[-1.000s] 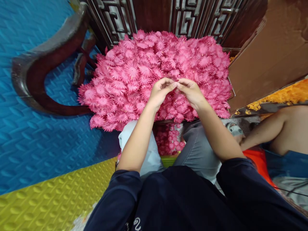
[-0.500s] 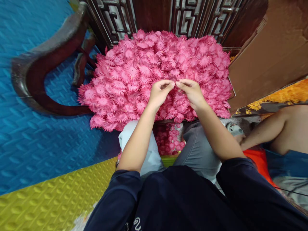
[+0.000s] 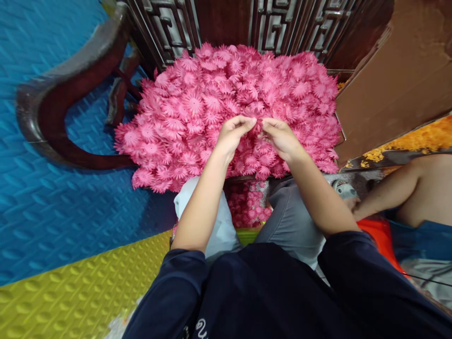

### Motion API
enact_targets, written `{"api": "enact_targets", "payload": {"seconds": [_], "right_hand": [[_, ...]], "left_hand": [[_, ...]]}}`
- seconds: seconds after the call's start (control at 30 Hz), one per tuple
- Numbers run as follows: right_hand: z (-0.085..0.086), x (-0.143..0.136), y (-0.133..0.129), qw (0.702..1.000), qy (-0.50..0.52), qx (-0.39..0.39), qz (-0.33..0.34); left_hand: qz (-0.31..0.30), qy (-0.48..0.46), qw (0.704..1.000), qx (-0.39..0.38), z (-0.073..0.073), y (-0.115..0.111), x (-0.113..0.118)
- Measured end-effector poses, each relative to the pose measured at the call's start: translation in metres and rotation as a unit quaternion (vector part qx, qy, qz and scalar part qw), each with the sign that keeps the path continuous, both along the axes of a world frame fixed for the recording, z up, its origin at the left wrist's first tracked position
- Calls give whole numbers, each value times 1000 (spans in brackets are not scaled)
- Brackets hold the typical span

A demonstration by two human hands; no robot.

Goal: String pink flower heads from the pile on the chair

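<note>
A wide heap of pink artificial flowers with thin pointed petals spreads in front of my knees. Over its middle, my left hand is closed in a pinch, thumb against fingertips. Blurred pink petals show at those fingertips and look like a flower, though they blend with the heap behind. Facing it, my right hand is pinched too, its fingertips a small gap from the left ones. What sits between the right fingers is too small to make out.
Dark carved wooden panels stand behind the heap, and a curved wooden armrest at left. A brown cardboard sheet leans at right, near orange flowers. Another person's arm reaches in at right. More pink flowers lie below, between my legs.
My fingertips have drawn slightly apart, the right hand shifting a little to the right. The heap and the other person's arm look the same.
</note>
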State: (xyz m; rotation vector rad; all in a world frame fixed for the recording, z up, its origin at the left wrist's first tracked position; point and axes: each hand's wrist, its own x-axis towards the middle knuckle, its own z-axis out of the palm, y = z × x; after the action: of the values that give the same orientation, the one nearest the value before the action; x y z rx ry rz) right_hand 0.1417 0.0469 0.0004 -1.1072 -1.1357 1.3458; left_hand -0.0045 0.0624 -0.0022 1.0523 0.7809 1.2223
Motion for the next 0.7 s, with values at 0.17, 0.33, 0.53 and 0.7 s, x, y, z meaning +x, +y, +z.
{"api": "enact_targets", "payload": {"seconds": [0.17, 0.33, 0.53, 0.7], "right_hand": [[7, 0, -3, 1000, -25, -3, 18], [15, -6, -8, 997, -68, 37, 7], [12, -7, -5, 994, -82, 51, -53], [4, -7, 2, 992, -88, 51, -80]], "left_hand": [[13, 48, 999, 18, -5, 4, -1], [18, 74, 996, 48, -2, 2, -2], [30, 93, 995, 37, -2, 0, -1], [67, 120, 989, 60, -6, 7, -4]]}}
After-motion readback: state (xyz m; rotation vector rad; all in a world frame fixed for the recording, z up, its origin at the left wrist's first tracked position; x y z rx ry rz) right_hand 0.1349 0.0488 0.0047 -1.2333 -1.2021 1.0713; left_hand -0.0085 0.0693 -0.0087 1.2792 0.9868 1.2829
